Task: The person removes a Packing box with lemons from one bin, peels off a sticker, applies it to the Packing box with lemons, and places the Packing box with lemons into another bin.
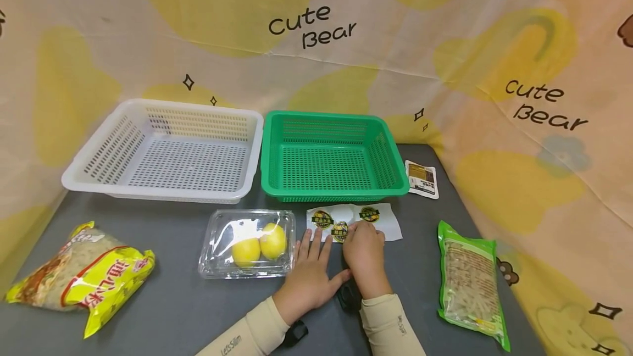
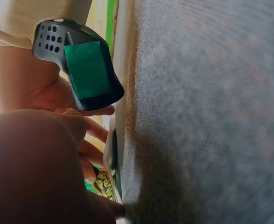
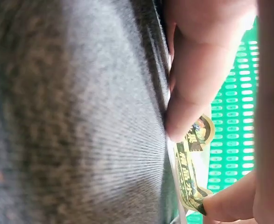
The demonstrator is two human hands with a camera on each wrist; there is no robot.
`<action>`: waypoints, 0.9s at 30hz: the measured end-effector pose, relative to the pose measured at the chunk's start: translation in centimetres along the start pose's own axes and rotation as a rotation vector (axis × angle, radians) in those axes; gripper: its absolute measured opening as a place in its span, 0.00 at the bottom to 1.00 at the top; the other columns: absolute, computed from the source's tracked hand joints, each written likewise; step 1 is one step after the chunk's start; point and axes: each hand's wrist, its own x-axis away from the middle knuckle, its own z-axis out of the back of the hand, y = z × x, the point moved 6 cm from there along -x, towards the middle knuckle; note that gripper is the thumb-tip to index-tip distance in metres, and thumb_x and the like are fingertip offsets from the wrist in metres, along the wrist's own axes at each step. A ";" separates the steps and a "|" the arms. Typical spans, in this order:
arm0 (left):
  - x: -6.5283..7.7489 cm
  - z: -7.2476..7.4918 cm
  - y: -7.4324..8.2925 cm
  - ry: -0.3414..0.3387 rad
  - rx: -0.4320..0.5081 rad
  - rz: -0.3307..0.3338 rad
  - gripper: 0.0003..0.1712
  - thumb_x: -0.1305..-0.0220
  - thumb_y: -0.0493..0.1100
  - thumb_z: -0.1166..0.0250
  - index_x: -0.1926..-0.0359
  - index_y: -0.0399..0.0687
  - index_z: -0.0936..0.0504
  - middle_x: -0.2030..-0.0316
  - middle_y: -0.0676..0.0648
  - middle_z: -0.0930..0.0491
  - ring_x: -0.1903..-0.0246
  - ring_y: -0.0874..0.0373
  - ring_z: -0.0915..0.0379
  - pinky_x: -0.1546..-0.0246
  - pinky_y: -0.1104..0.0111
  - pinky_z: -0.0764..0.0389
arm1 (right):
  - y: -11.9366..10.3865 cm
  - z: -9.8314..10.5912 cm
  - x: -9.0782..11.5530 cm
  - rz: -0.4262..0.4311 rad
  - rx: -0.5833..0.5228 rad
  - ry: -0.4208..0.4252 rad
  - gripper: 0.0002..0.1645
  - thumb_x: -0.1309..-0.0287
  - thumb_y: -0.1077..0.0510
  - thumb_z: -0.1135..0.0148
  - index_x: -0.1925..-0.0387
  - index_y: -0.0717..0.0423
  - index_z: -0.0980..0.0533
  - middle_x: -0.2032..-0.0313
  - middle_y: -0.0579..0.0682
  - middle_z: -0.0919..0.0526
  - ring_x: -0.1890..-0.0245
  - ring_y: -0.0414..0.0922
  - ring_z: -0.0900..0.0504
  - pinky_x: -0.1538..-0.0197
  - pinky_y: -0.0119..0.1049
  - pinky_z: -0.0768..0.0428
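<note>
A white sheet [image 1: 392, 225] bearing several round black-and-gold stickers lies in front of the green basket. My left hand [image 1: 312, 278] is spread flat, its fingertips at the sheet's lower left edge and beside the clear plastic box [image 1: 214, 250] with two yellow fruits [image 1: 273, 240]. Curled over the sheet, my right hand [image 1: 367, 256] pinches the lower sticker [image 1: 339, 231]. In the right wrist view, fingertips touch both ends of that sticker [image 3: 189, 175], whose lower end looks raised. Whether it is partly off the sheet I cannot tell.
Behind stand a white basket [image 1: 247, 180] and a green basket [image 1: 341, 194], side by side. A small white packet [image 1: 422, 180] lies right of them. A yellow food bag [image 1: 94, 279] is at far left, a green-edged bag [image 1: 470, 284] at right. Patterned cloth [image 1: 395, 70] hangs behind.
</note>
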 end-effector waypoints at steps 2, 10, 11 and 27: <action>0.0 0.0 0.0 -0.002 0.003 0.002 0.54 0.27 0.72 0.41 0.18 0.39 0.41 0.17 0.35 0.53 0.17 0.38 0.65 0.22 0.42 0.54 | 0.0 0.1 0.1 -0.022 -0.014 -0.007 0.08 0.29 0.66 0.42 0.61 0.68 0.19 0.63 0.64 0.16 0.56 0.66 0.18 0.43 0.62 0.27; 0.1 0.1 0.1 -0.007 0.006 -0.008 0.53 0.27 0.69 0.39 0.18 0.38 0.41 0.17 0.34 0.53 0.18 0.37 0.65 0.22 0.41 0.54 | -0.1 -0.1 0.2 -0.078 -0.044 -0.009 0.11 0.25 0.63 0.46 0.60 0.69 0.21 0.64 0.68 0.16 0.59 0.71 0.20 0.50 0.67 0.24; 0.1 0.1 0.1 -0.007 0.004 -0.010 0.53 0.27 0.69 0.38 0.18 0.38 0.41 0.17 0.34 0.53 0.18 0.37 0.65 0.22 0.41 0.54 | -0.1 -0.1 0.2 -0.079 -0.043 -0.008 0.12 0.24 0.63 0.46 0.60 0.69 0.22 0.64 0.69 0.16 0.59 0.71 0.19 0.49 0.68 0.24; -0.2 -0.1 0.0 -0.011 0.009 0.002 0.57 0.29 0.75 0.43 0.18 0.38 0.43 0.17 0.36 0.53 0.17 0.38 0.67 0.22 0.41 0.56 | -0.4 0.5 0.0 -0.090 -0.071 -0.127 0.16 0.22 0.61 0.52 0.56 0.72 0.25 0.69 0.70 0.18 0.63 0.71 0.17 0.52 0.68 0.22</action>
